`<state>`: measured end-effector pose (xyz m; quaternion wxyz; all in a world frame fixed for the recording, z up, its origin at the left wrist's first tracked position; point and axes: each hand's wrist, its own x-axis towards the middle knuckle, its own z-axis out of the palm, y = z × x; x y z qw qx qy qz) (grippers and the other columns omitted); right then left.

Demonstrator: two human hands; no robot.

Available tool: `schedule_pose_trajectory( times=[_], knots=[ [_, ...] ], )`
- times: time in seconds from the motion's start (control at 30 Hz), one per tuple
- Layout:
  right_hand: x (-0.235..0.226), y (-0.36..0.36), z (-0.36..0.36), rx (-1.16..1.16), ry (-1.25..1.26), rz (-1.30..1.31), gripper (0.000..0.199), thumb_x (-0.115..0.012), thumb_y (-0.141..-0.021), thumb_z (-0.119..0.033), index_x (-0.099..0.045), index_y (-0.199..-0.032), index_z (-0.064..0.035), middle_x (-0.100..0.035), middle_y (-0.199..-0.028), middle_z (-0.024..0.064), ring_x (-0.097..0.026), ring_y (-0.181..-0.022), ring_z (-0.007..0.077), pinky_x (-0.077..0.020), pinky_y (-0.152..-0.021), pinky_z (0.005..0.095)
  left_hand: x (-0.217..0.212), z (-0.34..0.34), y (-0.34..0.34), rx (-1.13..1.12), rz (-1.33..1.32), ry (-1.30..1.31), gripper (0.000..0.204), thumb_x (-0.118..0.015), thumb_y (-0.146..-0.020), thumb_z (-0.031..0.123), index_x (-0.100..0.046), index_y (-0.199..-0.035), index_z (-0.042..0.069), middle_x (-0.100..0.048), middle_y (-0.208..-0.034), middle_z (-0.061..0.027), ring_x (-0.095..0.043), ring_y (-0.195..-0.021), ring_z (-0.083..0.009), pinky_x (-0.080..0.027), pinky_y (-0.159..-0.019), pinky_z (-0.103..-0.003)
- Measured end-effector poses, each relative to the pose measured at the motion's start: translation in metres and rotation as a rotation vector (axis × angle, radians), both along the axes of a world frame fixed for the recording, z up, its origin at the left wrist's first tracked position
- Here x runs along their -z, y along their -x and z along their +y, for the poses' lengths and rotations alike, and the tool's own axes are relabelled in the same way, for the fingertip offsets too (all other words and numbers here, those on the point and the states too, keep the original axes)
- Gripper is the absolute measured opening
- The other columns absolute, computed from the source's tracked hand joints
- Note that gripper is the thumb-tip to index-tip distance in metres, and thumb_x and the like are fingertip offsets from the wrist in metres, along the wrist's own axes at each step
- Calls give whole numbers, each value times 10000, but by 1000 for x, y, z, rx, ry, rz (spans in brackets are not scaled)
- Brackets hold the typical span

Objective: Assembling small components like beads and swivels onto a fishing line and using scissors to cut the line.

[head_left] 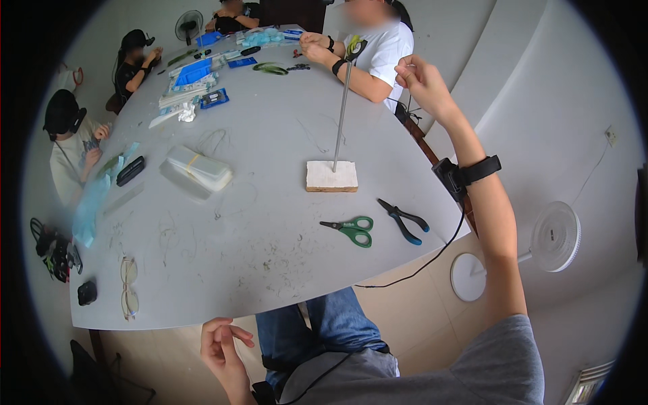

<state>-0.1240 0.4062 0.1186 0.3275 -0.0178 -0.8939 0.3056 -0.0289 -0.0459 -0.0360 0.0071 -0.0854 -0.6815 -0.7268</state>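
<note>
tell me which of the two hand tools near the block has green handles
The scissors, lying just in front of the white-topped block: both their handle loops are green. The pliers to their right have dark handles with blue ends.

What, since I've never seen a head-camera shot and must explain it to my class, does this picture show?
No robot here: these are a person's own two hands, seen from a wide camera on their head, which bends straight edges. Picture left is their left.

The right hand is raised beyond the table's right side; the left hand is low, by the near edge. Whether either pinches something thin is too fine to tell.

On the table are green scissors, pliers, a rod standing on a white block, a clear stack and glasses. Other people sit around it.
</note>
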Motion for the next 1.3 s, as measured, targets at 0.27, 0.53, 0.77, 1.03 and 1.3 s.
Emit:
schedule_pose_trajectory(
  times=[0.27,0.53,0.77,1.03,1.3],
  knots=[
    [3,0,-6,6,-77,-28,145,-494,-901,-119,-511,-870,22,-534,-622,34,-480,-571,90,-403,-540,253,-27,39,23,338,150,123,154,-461,-900,57,-524,-1027,-1,-624,-837,-84,-554,-670,-129,-439,-641,-228],
    [3,-5,-4,-66,-40,-56,161,-493,-899,-126,-514,-862,29,-536,-597,33,-489,-533,91,-400,-505,248,-62,197,109,408,306,321,380,-507,-890,139,-447,-1247,24,-504,-1242,-123,-613,-866,-149,-476,-656,-252],
    [7,-11,-4,-115,-34,-65,153,-472,-922,-134,-492,-890,14,-481,-600,9,-427,-564,74,-368,-523,241,-51,276,154,354,383,419,309,-517,-897,188,-522,-1136,-8,-626,-966,-119,-618,-643,-144,-469,-570,-245],
    [31,-12,20,-119,1,-67,140,-486,-906,-123,-508,-873,11,-500,-604,17,-453,-571,94,-390,-549,249,-58,278,164,334,486,323,251,-500,-911,178,-619,-848,-33,-627,-712,-64,-539,-549,-88,-433,-532,-214],
    [25,-22,24,-122,58,-47,144,-491,-914,-144,-511,-896,-3,-498,-605,3,-428,-563,69,-362,-530,235,-57,271,177,306,500,345,232,-508,-907,163,-626,-835,-24,-617,-699,-43,-502,-548,-65,-398,-517,-200]
  ],
)
